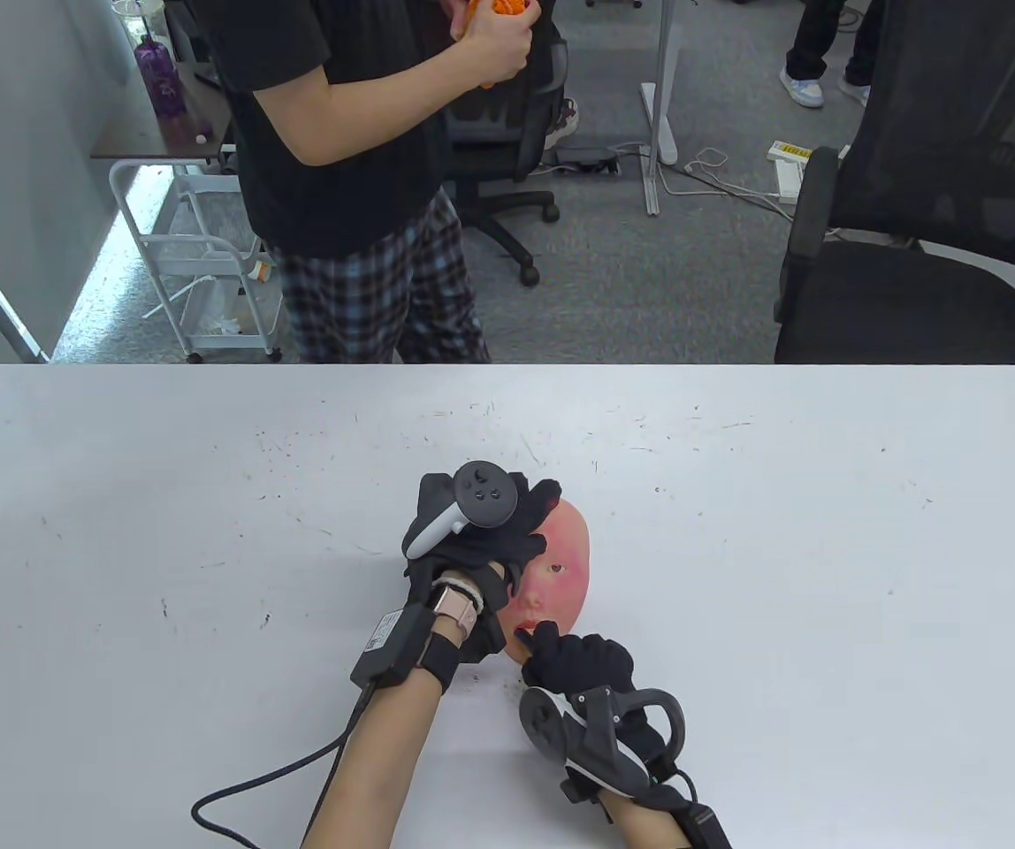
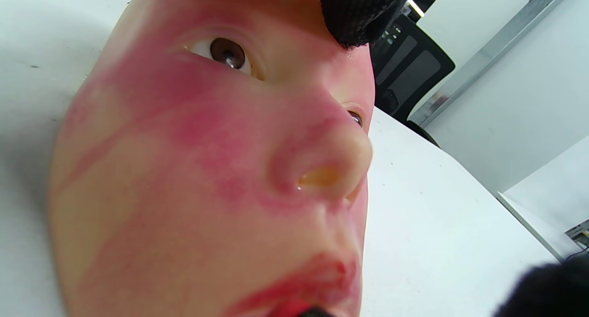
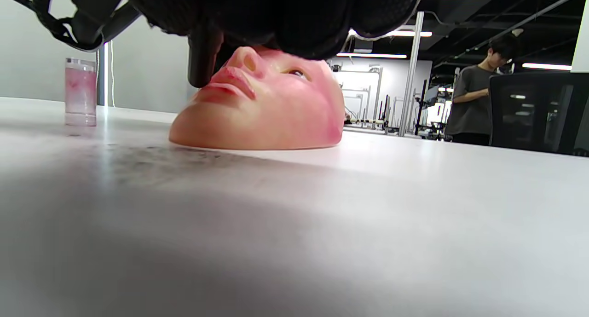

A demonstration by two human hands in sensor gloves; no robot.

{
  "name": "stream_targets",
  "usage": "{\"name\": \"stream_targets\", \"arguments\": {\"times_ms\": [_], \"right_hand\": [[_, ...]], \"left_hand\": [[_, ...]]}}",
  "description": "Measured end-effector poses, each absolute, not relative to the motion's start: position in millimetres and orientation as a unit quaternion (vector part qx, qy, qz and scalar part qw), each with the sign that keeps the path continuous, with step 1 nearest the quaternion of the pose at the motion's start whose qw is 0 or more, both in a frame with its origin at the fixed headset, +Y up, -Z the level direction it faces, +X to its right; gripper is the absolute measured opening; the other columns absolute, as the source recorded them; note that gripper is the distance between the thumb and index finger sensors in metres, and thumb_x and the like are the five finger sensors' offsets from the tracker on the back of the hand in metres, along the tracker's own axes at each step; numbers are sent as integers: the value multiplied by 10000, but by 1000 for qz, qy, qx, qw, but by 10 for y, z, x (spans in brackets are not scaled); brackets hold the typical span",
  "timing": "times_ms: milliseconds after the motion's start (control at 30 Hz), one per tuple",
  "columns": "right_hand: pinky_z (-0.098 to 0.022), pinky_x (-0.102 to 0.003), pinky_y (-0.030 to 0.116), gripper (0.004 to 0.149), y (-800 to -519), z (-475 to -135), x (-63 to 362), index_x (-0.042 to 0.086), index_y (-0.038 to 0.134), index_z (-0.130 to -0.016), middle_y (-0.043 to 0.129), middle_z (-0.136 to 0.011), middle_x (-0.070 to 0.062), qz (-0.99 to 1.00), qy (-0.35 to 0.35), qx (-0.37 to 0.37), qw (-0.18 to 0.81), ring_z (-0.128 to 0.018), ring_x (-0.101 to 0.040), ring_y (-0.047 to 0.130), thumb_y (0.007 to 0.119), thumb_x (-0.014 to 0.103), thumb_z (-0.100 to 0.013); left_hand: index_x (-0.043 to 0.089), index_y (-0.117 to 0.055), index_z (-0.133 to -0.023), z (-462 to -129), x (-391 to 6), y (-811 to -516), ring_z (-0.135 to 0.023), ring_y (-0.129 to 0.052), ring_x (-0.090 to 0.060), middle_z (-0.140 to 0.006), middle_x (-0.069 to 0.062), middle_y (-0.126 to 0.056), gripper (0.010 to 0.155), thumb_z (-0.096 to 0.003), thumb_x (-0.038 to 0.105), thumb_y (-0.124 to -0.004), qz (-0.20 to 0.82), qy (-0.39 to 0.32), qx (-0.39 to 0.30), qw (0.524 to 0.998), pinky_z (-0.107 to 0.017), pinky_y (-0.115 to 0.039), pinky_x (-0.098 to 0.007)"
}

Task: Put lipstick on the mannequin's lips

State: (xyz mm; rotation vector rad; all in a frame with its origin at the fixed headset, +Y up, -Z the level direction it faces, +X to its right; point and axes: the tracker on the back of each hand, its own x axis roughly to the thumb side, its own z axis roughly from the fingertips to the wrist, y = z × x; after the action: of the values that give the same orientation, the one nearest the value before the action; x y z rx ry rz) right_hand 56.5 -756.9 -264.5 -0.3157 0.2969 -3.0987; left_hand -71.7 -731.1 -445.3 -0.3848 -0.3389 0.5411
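Red pigment already shows on the lips (image 2: 303,285) of the mannequin face (image 1: 556,570), which lies face-up on the white table (image 1: 826,548), near the edge where the hands come in. The left wrist view shows colour along the upper lip and at the mouth corner, so I judge the application to be under way, not finished. How evenly the lower lip is covered cannot be told, since the bottom edge of that view cuts it off. The right hand (image 1: 583,663) is closed around a dark lipstick (image 3: 204,59), whose tip sits at the mouth; in the right wrist view the stick meets the lips from above, though the tip itself is hidden against them. The left hand (image 1: 481,531) rests over the forehead and the far side of the face, apparently steadying it. One gloved fingertip (image 2: 354,13) presses on the brow, but the rest of the fingers are covered by the tracker, so their grip is unclear. The cheeks carry broad pink smears. A pink-tinted cup (image 3: 80,91) stands on the table well apart from the face; its contents are hard to make out.
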Motion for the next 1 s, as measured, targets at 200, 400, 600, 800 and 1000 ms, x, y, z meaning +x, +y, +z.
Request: {"name": "stream_targets", "arguments": {"times_ms": [200, 400, 600, 800, 1000], "right_hand": [[-523, -506, 728, 518, -7554, -2625, 656, 143, 785, -879, 911, -497, 4, -990, 109, -83, -21, -467, -202, 895, 772, 442, -457], [-507, -509, 735, 519, -7514, -2586, 660, 127, 803, -862, 917, -476, 1, -991, 121, -53, -12, -447, -204, 899, 780, 436, -446], [-537, -496, 726, 519, -7483, -2569, 630, 148, 771, -893, 905, -518, 18, -989, 124, -78, -14, -486, -190, 892, 759, 446, -469], [-532, -507, 721, 520, -7473, -2597, 651, 144, 764, -898, 904, -515, 6, -991, 118, -59, -32, -482, -203, 889, 751, 442, -472], [-500, -497, 746, 516, -7472, -2584, 703, 136, 807, -859, 919, -467, 16, -992, 111, -56, -27, -437, -190, 906, 769, 444, -447]], "left_hand": [[423, -412, -1173, -4453, -718, -7316, -1106, -217, -357, -1244, -46, -227, 714, -540, 352, -735, 266, -166, -188, 931, -819, -321, -550], [424, -413, -1173, -4450, -719, -7320, -1106, -215, -360, -1245, -47, -226, 715, -539, 353, -735, 268, -166, -186, 931, -817, -320, -552], [425, -415, -1172, -4452, -719, -7320, -1106, -216, -360, -1244, -47, -228, 716, -537, 353, -736, 267, -167, -188, 930, -816, -320, -554], [420, -409, -1173, -4450, -721, -7324, -1106, -211, -354, -1243, -46, -224, 713, -541, 351, -731, 268, -166, -187, 930, -820, -315, -547], [427, -414, -1171, -4449, -723, -7326, -1106, -212, -359, -1244, -46, -225, 714, -537, 352, -735, 270, -166, -187, 930, -816, -316, -553]]}}
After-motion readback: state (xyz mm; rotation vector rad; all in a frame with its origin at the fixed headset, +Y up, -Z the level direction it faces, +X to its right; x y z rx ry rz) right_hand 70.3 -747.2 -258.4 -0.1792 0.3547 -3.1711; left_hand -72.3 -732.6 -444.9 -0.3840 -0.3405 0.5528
